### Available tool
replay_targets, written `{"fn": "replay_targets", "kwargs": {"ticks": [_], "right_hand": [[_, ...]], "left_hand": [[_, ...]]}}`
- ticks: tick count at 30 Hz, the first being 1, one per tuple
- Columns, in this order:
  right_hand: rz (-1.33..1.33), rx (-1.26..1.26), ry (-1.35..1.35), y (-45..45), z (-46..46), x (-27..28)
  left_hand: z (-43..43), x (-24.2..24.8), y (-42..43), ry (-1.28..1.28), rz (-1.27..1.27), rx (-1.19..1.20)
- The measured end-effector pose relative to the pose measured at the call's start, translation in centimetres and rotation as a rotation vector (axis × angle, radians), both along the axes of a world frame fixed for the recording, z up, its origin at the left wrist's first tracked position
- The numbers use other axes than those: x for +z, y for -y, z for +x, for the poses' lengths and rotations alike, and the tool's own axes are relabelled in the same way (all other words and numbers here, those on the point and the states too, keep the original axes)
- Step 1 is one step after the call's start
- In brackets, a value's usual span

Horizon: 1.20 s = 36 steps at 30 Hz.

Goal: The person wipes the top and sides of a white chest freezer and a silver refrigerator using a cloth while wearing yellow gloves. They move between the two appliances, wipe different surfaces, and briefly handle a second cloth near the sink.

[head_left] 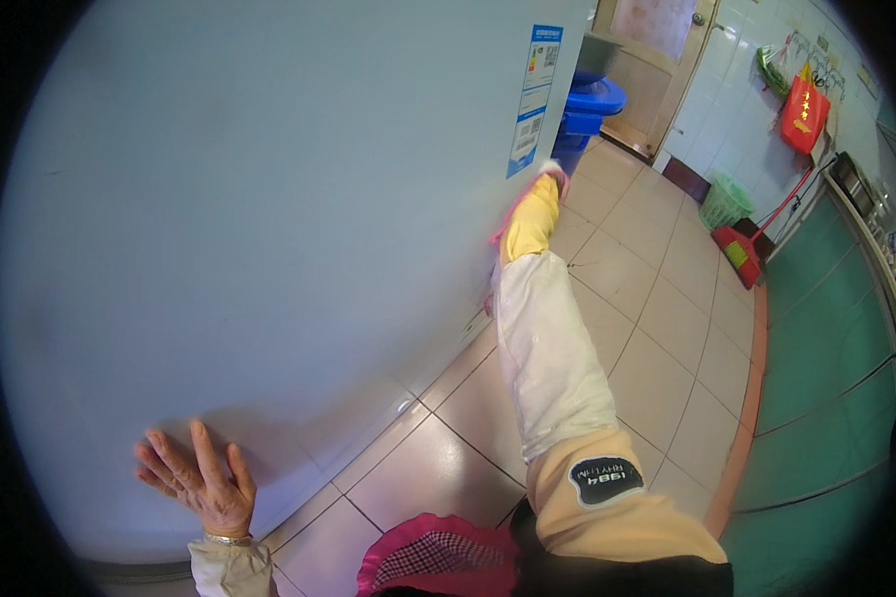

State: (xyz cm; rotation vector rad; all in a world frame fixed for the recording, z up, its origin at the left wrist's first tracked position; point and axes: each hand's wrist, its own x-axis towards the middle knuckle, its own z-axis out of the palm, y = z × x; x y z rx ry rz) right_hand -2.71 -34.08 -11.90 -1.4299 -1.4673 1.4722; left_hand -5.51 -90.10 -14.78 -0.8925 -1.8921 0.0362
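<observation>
A broad pale blue-grey side panel of a refrigerator-like appliance [269,224] fills the left of the head view. My bare left hand [213,481] rests on its lower part, fingers spread and nothing held. At the end of my outstretched right arm, my right hand [534,220] wears a yellow rubber glove and grips a pink cloth [562,181] near the panel's edge. The glove hides most of the cloth; pink fringes show along its side. Just above the glove, a blue-and-white energy label [535,101] is stuck to the panel.
A lidded blue bin [593,97] stands beyond the panel, near a wooden door [646,74]. On the tiled floor [642,298] are a green basket [726,201] and a red broom [739,254]. Green cabinets [829,336] line the right. A red bag [804,116] hangs on the wall.
</observation>
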Motion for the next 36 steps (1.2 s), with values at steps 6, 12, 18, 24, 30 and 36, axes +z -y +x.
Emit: {"fn": "replay_targets", "kwargs": {"ticks": [6,12,18,24,30,36], "right_hand": [[0.804,0.267,-0.906,14.2,2.0,11.5],[0.715,0.907,-1.687,7.9,2.5,13.5],[0.92,-0.035,-0.769,5.5,0.7,4.4],[0.329,-0.114,-0.802,8.1,1.4,-7.0],[-0.04,-0.242,-0.461,21.6,0.3,-21.1],[-0.395,-0.189,-0.822,21.0,1.4,-24.5]], "left_hand": [[1.1,0.7,0.3,0.102,0.064,-0.074],[0.5,1.1,-1.0,0.083,0.111,-0.133],[0.8,1.2,-0.3,0.074,0.094,-0.116],[0.1,1.2,-1.3,-0.016,0.057,-0.071],[-0.3,1.2,-1.9,-0.067,0.092,-0.036],[-0.3,1.3,-1.7,-0.064,0.076,-0.049]]}}
